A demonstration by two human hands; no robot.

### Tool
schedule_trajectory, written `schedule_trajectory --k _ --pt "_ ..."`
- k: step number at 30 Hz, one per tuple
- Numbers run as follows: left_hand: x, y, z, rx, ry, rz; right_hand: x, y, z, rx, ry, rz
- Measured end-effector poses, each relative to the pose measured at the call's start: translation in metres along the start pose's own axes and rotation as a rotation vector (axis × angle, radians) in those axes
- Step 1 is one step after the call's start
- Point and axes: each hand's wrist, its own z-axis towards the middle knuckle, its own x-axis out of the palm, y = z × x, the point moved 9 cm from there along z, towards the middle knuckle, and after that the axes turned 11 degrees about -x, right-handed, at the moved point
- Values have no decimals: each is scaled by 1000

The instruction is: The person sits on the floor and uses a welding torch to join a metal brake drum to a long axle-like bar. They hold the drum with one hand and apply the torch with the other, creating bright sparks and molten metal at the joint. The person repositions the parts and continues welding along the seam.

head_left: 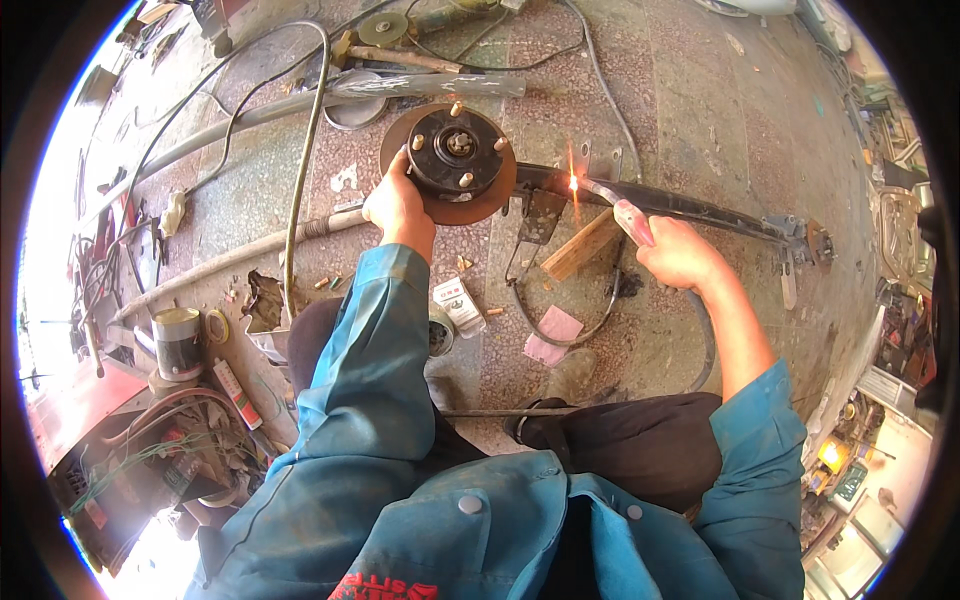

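My left hand [400,207] grips the near-left edge of a round wheel hub [438,168], black on a rusty disc with studs around its centre. From the hub a dark metal axle beam [690,207] runs right to a second, smaller end piece [806,242]. Wrapped around the reddish handle of a welding torch [630,220], my right hand [688,254] holds its tip at the beam. A bright glow with orange streaks [574,184] shows at that tip. Just below the beam lies a piece of wood [582,246].
An angle grinder [384,30], a hammer [405,58] and a grey pipe [430,87] lie at the far side. Hoses and cables [300,190] loop across the left. Nearer me are a cigarette pack [459,305], a pink cloth [553,335] and a metal can [177,345].
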Motion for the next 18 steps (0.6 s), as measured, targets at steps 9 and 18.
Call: schedule_trajectory --k 9,18 --pt "-23 -25 64 300 35 525 4 3 14 -132 -60 -118" --pt "5 -7 27 229 75 554 4 -11 9 -80 -53 -132"
